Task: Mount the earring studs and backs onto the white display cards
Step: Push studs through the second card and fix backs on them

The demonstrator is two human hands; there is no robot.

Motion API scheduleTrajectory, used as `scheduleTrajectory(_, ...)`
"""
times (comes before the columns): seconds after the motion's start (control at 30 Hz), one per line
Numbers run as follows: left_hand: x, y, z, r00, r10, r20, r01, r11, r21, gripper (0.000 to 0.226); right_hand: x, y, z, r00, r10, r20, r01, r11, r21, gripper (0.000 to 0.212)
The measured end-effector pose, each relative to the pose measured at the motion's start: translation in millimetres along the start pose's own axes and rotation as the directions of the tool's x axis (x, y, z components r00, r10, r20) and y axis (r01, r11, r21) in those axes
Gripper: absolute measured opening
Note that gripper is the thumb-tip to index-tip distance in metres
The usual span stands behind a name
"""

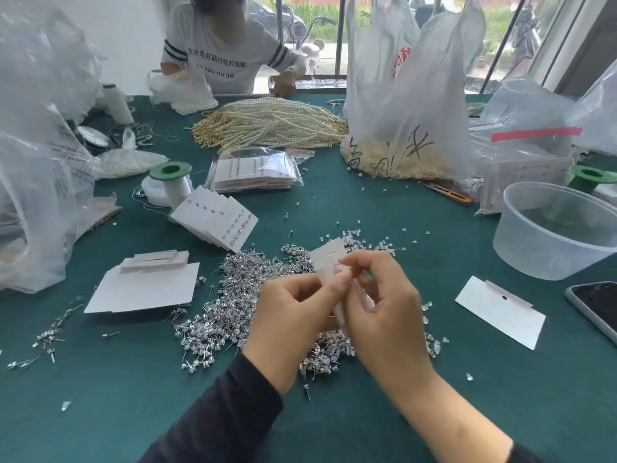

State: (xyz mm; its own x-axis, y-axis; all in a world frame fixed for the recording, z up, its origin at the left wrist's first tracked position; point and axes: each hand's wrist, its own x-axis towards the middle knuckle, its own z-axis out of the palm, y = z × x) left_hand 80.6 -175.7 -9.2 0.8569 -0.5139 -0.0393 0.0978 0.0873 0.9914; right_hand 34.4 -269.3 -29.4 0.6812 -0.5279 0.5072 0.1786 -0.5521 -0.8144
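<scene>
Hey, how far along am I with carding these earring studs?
Done: a fanned stack of studded cards, and more seemingly filled ones in a clear bag. In hand: your left hand and right hand pinch one white card over the pile. Left: a large heap of loose studs, scattered clear backs, a blank card at right and a white stack at left. Plenty remains.

A small jewellery-assembly workshop: green-clothed table (434,412), heaped earring studs (233,295), pearl strands (270,123), stacked display cards (213,218).
</scene>
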Motion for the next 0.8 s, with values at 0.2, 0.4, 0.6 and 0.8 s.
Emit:
scheduleTrajectory(0.2,3.9,2.0,-6.5,0.989,-0.141,-0.048,0.138,0.989,-0.045,0.018,-2.0,3.0,2.3,0.989,-0.14,0.045,0.144,0.984,-0.107,0.022)
scheduleTrajectory(0.4,6.2,4.9,-11.8,0.984,-0.179,0.004,0.179,0.981,-0.068,0.007,15.9,2.2,-23.1,0.982,-0.002,0.191,-0.045,0.969,0.243,0.031)
scheduleTrajectory(0.6,10.1,4.8,-27.3,0.986,0.009,-0.169,0.023,0.982,0.186,0.017,54.6,27.1,-52.6,0.782,0.188,0.594,0.12,0.89,-0.439,0.022)
scheduleTrajectory(0.8,10.8,0.3,-33.7,0.951,0.133,-0.278,-0.06,0.964,0.257,0.02,42.7,43.5,-37.4,0.772,0.059,0.633,0.288,0.855,-0.431,0.005)
